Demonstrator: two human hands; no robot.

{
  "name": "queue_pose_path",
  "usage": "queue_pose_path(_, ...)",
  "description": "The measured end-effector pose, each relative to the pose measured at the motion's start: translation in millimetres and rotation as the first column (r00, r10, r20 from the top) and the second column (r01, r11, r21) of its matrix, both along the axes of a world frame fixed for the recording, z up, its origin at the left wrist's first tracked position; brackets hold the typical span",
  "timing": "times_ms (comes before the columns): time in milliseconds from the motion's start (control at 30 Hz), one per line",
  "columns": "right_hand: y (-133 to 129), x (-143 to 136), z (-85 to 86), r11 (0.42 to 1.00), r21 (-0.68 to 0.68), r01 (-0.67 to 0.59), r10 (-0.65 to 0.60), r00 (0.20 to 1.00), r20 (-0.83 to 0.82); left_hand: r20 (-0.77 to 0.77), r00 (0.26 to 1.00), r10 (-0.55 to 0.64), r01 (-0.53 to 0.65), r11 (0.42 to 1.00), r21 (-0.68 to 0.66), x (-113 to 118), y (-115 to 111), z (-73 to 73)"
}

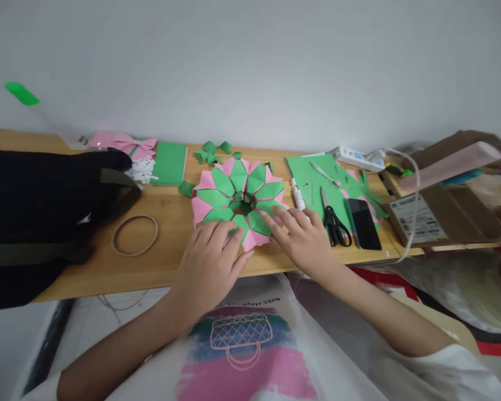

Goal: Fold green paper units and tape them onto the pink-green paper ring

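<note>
A round paper flower of folded green and pink petals lies on the wooden table, with a hole in its middle. On its near left edge rest the fingers of my left hand, stretched out and slightly bent. My right hand reaches over the near right side, fingers spread and tips touching the green petals. Neither hand visibly grips anything. Several small folded green paper pieces lie behind the flower, and another green piece sits by its left edge.
Right of the flower are a glue bottle, black-handled scissors, a phone, green sheets and a power strip. A cardboard box stands far right. Leftward are a tape ring, green paper stack and dark bag.
</note>
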State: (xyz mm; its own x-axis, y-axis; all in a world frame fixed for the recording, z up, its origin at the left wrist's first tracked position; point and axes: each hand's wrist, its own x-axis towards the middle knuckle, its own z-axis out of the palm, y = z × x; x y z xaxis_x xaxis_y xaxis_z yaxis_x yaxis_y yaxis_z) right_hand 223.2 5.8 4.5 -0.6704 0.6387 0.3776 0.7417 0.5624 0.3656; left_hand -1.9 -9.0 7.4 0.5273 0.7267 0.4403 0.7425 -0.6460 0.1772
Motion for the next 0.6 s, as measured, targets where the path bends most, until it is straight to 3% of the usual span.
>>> queue_pose_path(67, -6, 29, -4.2, 0.975, -0.209, 0.074, -0.095, 0.992, -0.088, 0.005, 1.0, -0.014, 0.014, 1.0, 0.005, 0, 2, -2.3)
queue_pose_path(100, -8, 50, -7.8, 0.918, -0.366, 0.15, -0.217, 0.965, -0.148, 0.01, 1.0, -0.02, 0.02, 1.0, 0.004, 0, 3, -3.1)
queue_pose_path(133, -8, 73, -12.5, 0.833, -0.463, 0.302, -0.437, 0.873, -0.216, 0.012, 1.0, -0.025, 0.025, 1.0, -0.001, -1, 4, -3.8)
queue_pose_path(167, -7, 97, -18.3, 0.702, -0.507, 0.5, -0.681, 0.68, -0.272, 0.013, 1.0, -0.029, 0.029, 1.0, -0.009, -1, 5, -4.4)
queue_pose_path(233, -3, 142, -32.1, 0.541, -0.488, 0.685, -0.841, 0.445, -0.308, 0.0, 1.0, -0.029, 0.029, 0.999, -0.031, 1, 8, -5.1)
queue_pose_path(300, 2, 175, -47.1, 0.427, -0.499, 0.754, -0.899, 0.293, -0.326, -0.018, 1.0, -0.023, 0.022, 0.998, -0.058, 4, 12, -5.6)
queue_pose_path(400, 9, 200, -65.5, 0.333, -0.531, 0.779, -0.926, 0.162, -0.342, -0.044, 0.999, -0.013, 0.009, 0.997, -0.083, 13, 16, -6.4)
queue_pose_path(500, 13, 208, -74.7, 0.287, -0.569, 0.77, -0.932, 0.087, -0.352, -0.063, 0.998, 0.009, -0.015, 0.995, -0.103, 23, 20, -6.7)
queue_pose_path(600, 13, 212, -77.9, 0.281, -0.595, 0.753, -0.928, 0.055, -0.37, -0.092, 0.996, 0.021, -0.033, 0.99, -0.135, 30, 23, -6.7)
